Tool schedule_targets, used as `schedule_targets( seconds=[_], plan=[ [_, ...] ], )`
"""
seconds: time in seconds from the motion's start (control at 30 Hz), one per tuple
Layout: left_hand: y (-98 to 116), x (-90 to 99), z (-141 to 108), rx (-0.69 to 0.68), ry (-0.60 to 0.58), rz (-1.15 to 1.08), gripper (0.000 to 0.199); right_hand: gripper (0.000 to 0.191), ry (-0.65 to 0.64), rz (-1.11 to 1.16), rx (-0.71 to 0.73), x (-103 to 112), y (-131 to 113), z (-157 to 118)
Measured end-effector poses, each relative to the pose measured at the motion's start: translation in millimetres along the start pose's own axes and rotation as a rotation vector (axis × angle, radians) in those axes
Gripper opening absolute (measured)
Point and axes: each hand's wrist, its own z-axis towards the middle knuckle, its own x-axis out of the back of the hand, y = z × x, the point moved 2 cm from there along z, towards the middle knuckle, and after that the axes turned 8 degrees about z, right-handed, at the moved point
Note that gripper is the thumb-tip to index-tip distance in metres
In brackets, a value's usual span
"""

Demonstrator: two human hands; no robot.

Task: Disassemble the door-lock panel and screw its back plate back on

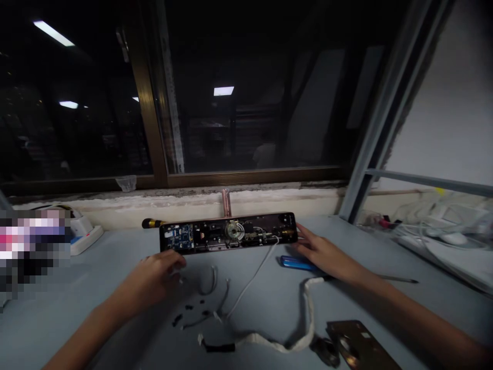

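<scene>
A long, black open device housing [213, 246] stands on the desk, its inside facing me. A blue circuit board [183, 236] fills its left part, and a round metal part [232, 230] sits mid-length. My right hand [318, 252] grips the right end of the housing, fingers around the edge. My left hand [156, 275] is at the lower left corner with its fingers curled; whatever is in them is hidden. From the housing a thin white cable [252, 277] runs down to the desk. Below my right hand lies a blue-handled screwdriver [296, 263].
A thick white wrapped cable [283, 347], short grey wires [213, 282] and small black pieces [177, 320] lie in front. A brown metal plate [364, 341] is at the lower right. Behind the housing are a yellow-and-black tool [152, 223], a copper-coloured cylinder [226, 203] and the window.
</scene>
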Motion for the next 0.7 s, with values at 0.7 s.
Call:
schedule_targets(
  seconds=[0.7],
  plan=[
    [-13.8, -15.1, 8.0, 0.19, -0.073, -0.757, 0.017, 0.056, -0.014, 0.005, 0.031, -0.4, 0.9, -0.7]
  ],
)
